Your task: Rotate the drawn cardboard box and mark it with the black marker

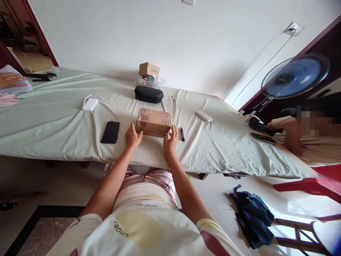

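A brown cardboard box (153, 122) printed with line drawings lies on the cloth-covered table (53, 124) right in front of me. My left hand (132, 136) rests against its near left corner, fingers curled onto the box. Against the near right corner presses my right hand (171, 139), fingers up along the side. Both hands hold the box between them on the table. A black pen (182, 133) lies just right of my right hand. A black phone (110, 132) lies left of my left hand.
Behind the box are a black case (148, 94), a clear tub (151, 82) with a small brown box (149, 69) on top, and white gadgets (90, 104) (204, 116). A person sits at right by a phone (263, 138) and fan (294, 76). Another person's hand (10, 79) shows far left. Dark cloth (253, 217) lies on the floor.
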A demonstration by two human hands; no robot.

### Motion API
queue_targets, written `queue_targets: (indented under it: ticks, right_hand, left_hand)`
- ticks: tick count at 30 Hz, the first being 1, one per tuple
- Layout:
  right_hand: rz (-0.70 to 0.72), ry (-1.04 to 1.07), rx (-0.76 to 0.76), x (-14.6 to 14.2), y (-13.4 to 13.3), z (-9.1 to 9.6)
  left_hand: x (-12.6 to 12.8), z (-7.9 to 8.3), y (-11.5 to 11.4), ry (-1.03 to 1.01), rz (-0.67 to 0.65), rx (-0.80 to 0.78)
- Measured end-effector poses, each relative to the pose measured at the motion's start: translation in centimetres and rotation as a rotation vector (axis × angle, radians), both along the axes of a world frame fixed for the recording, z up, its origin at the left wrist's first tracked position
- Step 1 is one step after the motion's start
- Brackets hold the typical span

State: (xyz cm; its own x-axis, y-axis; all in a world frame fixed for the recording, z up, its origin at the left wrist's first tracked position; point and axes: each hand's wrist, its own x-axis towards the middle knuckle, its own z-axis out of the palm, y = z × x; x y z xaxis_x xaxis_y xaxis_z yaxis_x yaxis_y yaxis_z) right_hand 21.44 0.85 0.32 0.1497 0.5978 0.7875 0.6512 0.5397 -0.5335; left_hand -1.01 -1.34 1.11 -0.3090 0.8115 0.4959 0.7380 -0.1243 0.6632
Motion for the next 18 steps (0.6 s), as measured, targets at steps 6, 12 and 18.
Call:
queue_targets:
  ticks: [6,12,18]
  right_hand:
    - [-0.057,-0.138,0.021,-0.2,-0.4,0.4]
    - [-0.028,-0.159,-0.043,-0.3,-0.8,0.4]
    - [-0.067,-0.069,-0.048,-0.3,-0.8,0.4]
  left_hand:
    - [0.5,0.1,-0.5,0.040,-0.199,0.102]
    - [0.7,0.6,-1.1,0.055,-0.185,0.017]
    - [0.6,0.8,-1.3,0.055,-0.179,-0.008]
